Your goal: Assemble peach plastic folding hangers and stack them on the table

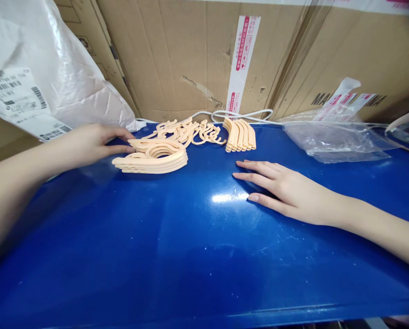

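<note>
My left hand (99, 142) is at the left end of a stack of cream plastic hanger parts (156, 162). Its thumb and fingers close around the stack's back corner; the exact contact is partly hidden. Just behind lie loose curved hanger parts (177, 130) and a small group of hanger hooks (209, 133). To their right, several short curved hanger arms (240, 135) lie side by side in a row. Below that row, my right hand (279, 189) rests palm down over the blue table, fingers spread and holding nothing.
Cardboard boxes (190, 59) stand along the back of the blue table (190, 256). A white cable (238, 114) runs along the rear edge. Clear plastic bags (337, 137) lie at the back right. A white labelled parcel bag (67, 73) leans at the left.
</note>
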Motion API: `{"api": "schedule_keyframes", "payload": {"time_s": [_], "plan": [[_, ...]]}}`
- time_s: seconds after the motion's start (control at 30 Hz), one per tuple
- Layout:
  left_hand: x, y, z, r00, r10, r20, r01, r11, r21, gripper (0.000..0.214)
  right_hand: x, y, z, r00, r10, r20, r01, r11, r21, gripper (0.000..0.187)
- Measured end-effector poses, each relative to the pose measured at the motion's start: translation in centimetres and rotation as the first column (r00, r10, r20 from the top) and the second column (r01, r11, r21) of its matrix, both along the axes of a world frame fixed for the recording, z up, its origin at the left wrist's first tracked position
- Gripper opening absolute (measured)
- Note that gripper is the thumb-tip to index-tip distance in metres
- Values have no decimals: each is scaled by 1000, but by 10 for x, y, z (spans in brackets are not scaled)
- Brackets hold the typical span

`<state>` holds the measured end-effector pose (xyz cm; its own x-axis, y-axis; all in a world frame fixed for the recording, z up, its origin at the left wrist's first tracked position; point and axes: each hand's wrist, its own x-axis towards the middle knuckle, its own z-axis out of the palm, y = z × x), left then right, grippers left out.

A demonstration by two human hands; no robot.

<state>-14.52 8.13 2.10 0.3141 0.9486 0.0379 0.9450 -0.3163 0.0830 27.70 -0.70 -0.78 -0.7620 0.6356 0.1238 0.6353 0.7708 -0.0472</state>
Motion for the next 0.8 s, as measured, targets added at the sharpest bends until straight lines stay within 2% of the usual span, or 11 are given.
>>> {"api": "schedule_keyframes", "payload": {"time_s": [0.8], "plan": [[9, -5, 4, 1000, 7, 20, -8, 1000, 21, 64, 0, 0, 1, 1000, -2, 13, 2, 1000, -9, 50]]}}
